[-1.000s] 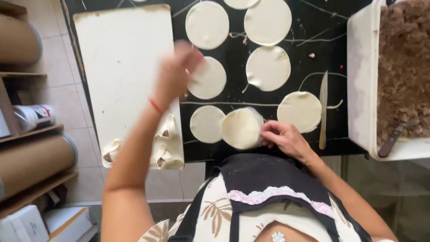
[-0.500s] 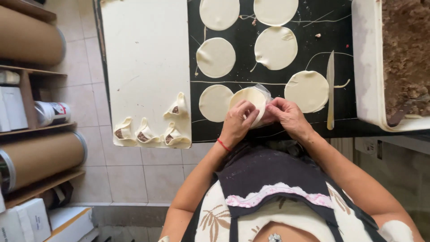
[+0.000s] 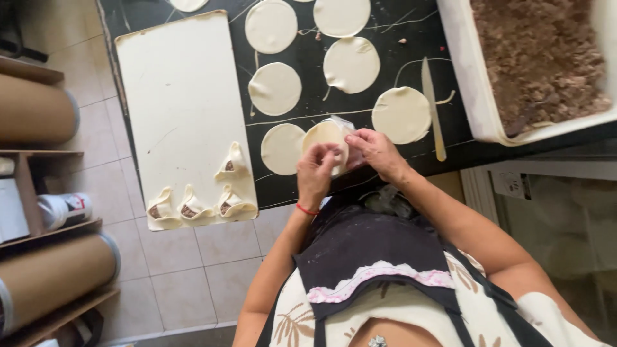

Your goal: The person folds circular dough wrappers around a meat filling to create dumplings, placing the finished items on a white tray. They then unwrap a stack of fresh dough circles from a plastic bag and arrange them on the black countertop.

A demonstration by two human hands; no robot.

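Pinching one dough disc (image 3: 323,138) between both hands, left hand (image 3: 317,172) on its near edge, right hand (image 3: 377,153) on its right edge. Both grips closed on it, about equally near, with the meat filling tub (image 3: 479,96) off to the right.

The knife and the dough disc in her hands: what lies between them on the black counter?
In the head view, one flat dough round lies between the knife and the held dough disc, close beside the right hand.
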